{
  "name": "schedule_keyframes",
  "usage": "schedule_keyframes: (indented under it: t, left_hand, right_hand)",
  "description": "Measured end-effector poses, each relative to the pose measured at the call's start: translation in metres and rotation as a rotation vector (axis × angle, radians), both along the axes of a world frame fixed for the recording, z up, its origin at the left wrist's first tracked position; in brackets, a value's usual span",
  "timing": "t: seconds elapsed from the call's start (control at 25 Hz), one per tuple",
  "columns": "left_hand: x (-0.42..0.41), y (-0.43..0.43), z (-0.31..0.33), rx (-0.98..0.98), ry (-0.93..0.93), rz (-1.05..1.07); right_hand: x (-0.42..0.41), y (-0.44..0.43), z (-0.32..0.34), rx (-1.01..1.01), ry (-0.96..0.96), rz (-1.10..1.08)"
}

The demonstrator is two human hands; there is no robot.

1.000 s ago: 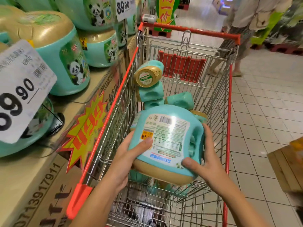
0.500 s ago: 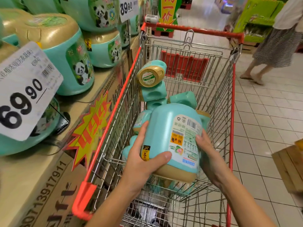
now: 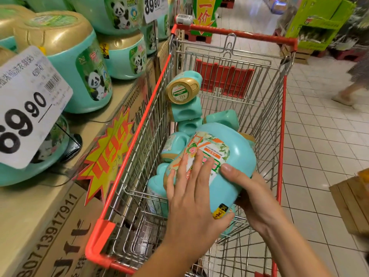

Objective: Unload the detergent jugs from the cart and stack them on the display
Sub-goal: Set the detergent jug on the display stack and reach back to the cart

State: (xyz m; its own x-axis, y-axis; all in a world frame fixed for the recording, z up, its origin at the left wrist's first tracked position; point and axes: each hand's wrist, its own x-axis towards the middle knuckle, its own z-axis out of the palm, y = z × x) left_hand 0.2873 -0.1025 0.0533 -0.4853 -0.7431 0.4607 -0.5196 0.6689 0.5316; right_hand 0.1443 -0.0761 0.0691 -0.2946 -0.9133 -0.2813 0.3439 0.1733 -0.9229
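**One jug lifted, several left in the cart**

The person holds one teal detergent jug, the held jug [image 3: 225, 156], tipped on its side above the near half of the cart [image 3: 139, 136], with its label facing up. The left hand [image 3: 191, 198] lies flat on the label, fingers straight and spread, pressing rather than wrapping. The right hand [image 3: 251, 194] grips the jug from the right, thumb over the top and fingers hidden beneath.

The held jug has not yet reached the display [image 3: 30, 206], which runs along the cart's left side. Stacked jugs [image 3: 79, 62] with panda labels already stand there in more than one layer, behind a price tag [image 3: 26, 108] hanging at the display's front edge.

More remains in the cart: a gold-capped jug [image 3: 182, 90] leans against the left wall, and other teal jugs lie piled under and behind the held one. Their exact number cannot be told.

By my judgement the unloading is partway through, with this jug mid-transfer and a handful more to go.
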Motion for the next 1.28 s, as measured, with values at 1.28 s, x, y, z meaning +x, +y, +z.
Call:
schedule_keyframes:
  t: [1.28]
  left_hand:
    - [0.048, -0.065, 0.039, 0.902, 0.202, -0.233]
  right_hand:
    - [-0.046, -0.033, 0.08, 0.059, 1.051, 0.942]
